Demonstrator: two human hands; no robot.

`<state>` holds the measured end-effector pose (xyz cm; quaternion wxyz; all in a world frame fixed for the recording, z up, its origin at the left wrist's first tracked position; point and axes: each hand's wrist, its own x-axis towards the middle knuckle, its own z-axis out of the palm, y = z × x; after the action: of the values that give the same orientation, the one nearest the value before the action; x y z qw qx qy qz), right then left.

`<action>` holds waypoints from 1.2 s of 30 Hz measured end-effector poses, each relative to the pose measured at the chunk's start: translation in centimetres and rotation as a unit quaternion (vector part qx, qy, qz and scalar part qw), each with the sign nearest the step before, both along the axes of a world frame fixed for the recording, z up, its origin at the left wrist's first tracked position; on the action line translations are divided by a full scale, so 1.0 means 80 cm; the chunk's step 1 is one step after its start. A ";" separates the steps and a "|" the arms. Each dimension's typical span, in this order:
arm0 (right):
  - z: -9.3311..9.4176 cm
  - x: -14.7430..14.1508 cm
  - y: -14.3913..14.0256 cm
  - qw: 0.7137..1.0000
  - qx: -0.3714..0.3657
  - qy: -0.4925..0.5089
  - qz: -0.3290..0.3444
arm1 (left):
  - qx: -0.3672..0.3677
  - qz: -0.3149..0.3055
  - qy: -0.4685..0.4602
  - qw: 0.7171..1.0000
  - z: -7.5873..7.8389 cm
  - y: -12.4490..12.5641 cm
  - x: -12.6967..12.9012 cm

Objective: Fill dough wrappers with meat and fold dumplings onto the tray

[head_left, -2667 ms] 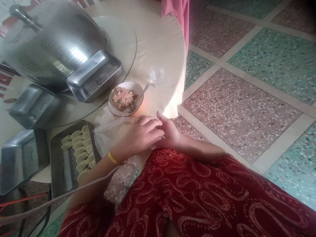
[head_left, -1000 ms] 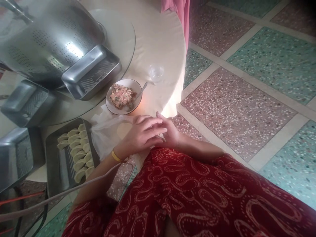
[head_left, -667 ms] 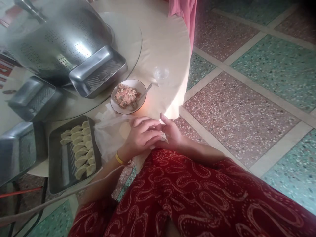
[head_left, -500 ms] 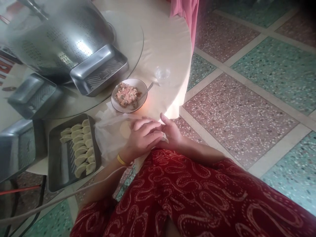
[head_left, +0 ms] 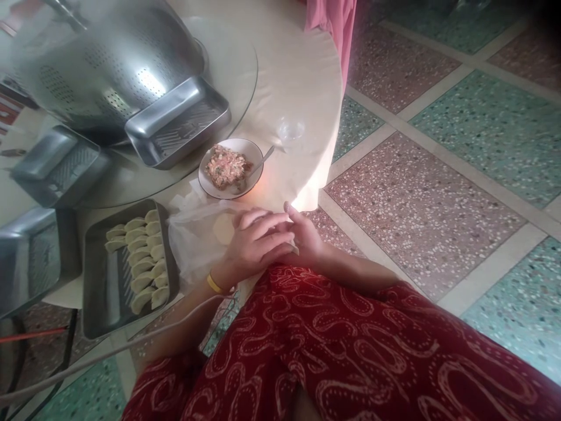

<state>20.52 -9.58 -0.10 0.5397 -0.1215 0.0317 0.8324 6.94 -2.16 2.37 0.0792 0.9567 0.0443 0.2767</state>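
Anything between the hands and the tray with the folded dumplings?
Yes. The clear plastic bag holding the round wrappers lies on the table between the left hand and the tray. The right hand sits behind the left one.

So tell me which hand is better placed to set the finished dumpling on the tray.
Probably the left hand. It lies on top of the right hand, on the side of the tray, where the dumplings are lined up. The right would have to cross over it. The piece between the hands is mostly hidden.
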 end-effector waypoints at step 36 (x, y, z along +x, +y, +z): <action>0.000 -0.012 -0.010 0.991 0.020 -0.116 -0.069 | -0.090 0.183 -0.030 0.979 -0.008 -0.035 -0.024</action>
<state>19.53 -10.38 -0.06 0.5981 -0.2037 -0.0398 0.7740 5.00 -4.93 1.71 0.1138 0.9126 0.2408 0.3103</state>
